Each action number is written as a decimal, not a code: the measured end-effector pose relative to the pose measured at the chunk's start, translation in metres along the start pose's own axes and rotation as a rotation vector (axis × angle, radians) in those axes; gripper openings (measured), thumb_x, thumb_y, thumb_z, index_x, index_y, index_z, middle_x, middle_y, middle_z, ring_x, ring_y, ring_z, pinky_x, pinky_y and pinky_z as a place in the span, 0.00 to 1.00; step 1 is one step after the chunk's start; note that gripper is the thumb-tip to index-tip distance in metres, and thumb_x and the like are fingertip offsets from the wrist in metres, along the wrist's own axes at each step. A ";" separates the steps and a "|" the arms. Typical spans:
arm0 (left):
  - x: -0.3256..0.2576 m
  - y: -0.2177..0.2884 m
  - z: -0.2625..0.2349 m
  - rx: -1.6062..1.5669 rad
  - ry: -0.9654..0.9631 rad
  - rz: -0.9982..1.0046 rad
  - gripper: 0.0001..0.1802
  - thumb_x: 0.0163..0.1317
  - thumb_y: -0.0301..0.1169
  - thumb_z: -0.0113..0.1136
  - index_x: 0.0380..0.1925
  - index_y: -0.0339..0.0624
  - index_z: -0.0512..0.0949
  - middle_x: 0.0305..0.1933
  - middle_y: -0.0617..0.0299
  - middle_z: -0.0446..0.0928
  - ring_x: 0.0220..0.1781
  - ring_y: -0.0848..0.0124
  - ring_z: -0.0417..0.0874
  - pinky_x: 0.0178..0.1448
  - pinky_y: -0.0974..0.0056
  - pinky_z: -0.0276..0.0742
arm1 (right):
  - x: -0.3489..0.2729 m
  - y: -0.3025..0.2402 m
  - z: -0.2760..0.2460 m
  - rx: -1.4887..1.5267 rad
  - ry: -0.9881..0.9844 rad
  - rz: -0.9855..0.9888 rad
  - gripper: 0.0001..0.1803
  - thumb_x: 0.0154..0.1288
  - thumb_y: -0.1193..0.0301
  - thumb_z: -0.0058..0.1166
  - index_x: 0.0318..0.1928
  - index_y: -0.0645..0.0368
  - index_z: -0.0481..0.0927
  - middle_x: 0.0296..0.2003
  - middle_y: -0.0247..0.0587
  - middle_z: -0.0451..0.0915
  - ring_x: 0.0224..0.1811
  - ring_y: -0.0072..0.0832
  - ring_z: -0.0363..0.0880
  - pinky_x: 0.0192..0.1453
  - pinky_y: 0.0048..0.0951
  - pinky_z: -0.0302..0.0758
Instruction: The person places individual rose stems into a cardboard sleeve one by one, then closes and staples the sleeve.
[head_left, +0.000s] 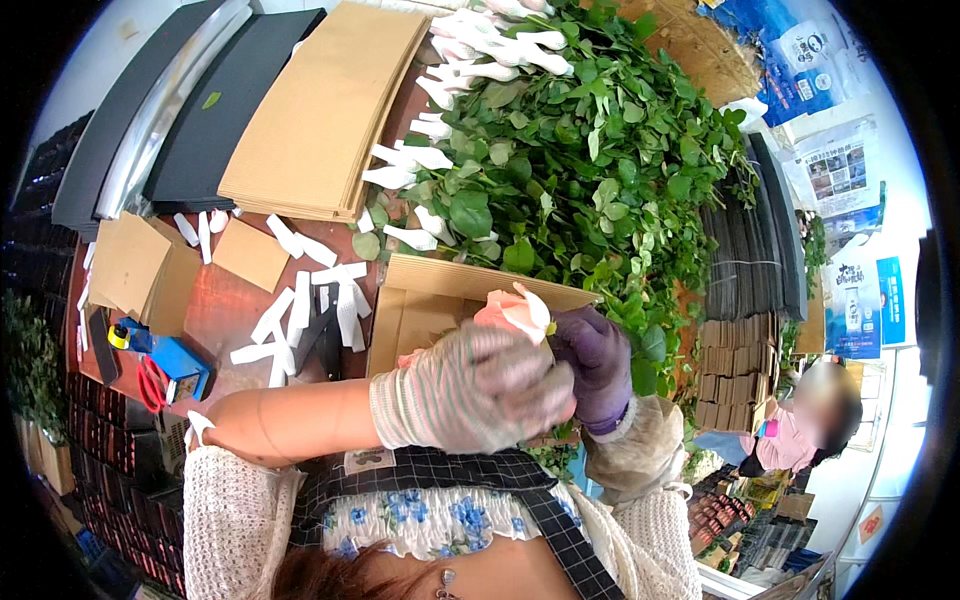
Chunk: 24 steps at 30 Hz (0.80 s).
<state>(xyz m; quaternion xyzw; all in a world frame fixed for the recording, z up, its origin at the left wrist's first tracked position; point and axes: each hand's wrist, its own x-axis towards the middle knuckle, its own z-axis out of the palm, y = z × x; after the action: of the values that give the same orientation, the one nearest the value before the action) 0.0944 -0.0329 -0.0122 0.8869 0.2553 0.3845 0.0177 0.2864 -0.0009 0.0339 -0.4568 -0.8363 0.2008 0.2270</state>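
A pink rose (512, 312) shows just above my gloved hands, its green base turned to the right. My left hand (485, 388), in a pale striped glove, is curled in front of the rose; its fingers are smeared by motion and hide part of the bloom. Against the rose's green base, my right hand (598, 368) in a purple glove has its fingers closed; the stem is hidden. Behind both hands stands a folded piece of brown cardboard (440, 275). A bit of another pink bloom (408, 358) peeks out between the cardboard and my left glove.
Leafy rose stems (590, 170) pile up behind, many heads in white sleeves (490, 45). Loose white sleeves (295, 310), red scissors (152, 383) and a blue tape dispenser (182, 365) lie left. Cardboard sheets (325, 105) are stacked far left. A person (800, 420) is at right.
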 end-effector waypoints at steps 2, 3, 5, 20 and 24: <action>-0.007 -0.017 -0.015 0.012 0.140 0.164 0.14 0.48 0.40 0.67 0.36 0.56 0.79 0.41 0.70 0.75 0.42 0.70 0.74 0.45 0.61 0.70 | 0.000 -0.001 -0.001 -0.009 0.055 -0.022 0.15 0.49 0.79 0.58 0.40 0.54 0.80 0.30 0.45 0.80 0.33 0.46 0.79 0.37 0.41 0.75; -0.011 -0.026 -0.024 0.034 0.209 0.238 0.13 0.50 0.42 0.67 0.35 0.55 0.79 0.38 0.69 0.75 0.38 0.70 0.75 0.43 0.63 0.71 | 0.003 -0.002 -0.002 -0.012 0.050 -0.020 0.15 0.49 0.79 0.57 0.40 0.55 0.80 0.30 0.45 0.80 0.33 0.46 0.79 0.37 0.41 0.75; -0.035 -0.041 -0.041 -0.071 0.056 0.065 0.11 0.48 0.40 0.68 0.31 0.52 0.80 0.35 0.66 0.76 0.34 0.67 0.76 0.41 0.62 0.72 | 0.002 -0.005 -0.006 -0.033 0.049 0.005 0.16 0.48 0.81 0.56 0.40 0.55 0.80 0.30 0.44 0.80 0.31 0.45 0.79 0.37 0.41 0.75; -0.074 -0.063 0.009 -0.202 -0.847 -0.378 0.14 0.57 0.44 0.58 0.37 0.48 0.79 0.23 0.56 0.78 0.25 0.56 0.81 0.27 0.52 0.75 | 0.010 0.024 0.068 -0.205 -0.224 -0.077 0.13 0.48 0.76 0.57 0.38 0.54 0.81 0.35 0.41 0.79 0.38 0.45 0.78 0.44 0.43 0.75; -0.085 -0.060 0.005 -0.303 -0.847 -0.421 0.16 0.61 0.42 0.53 0.47 0.50 0.77 0.21 0.56 0.77 0.25 0.54 0.81 0.25 0.50 0.74 | -0.003 0.054 0.119 -0.056 -0.218 -0.154 0.14 0.49 0.76 0.58 0.40 0.55 0.80 0.39 0.44 0.78 0.42 0.45 0.78 0.45 0.42 0.75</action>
<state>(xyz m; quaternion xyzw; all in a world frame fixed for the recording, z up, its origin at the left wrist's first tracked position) 0.0223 -0.0197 -0.0866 0.8820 0.3405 0.0112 0.3256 0.2570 0.0078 -0.0932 -0.3727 -0.8939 0.2080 0.1366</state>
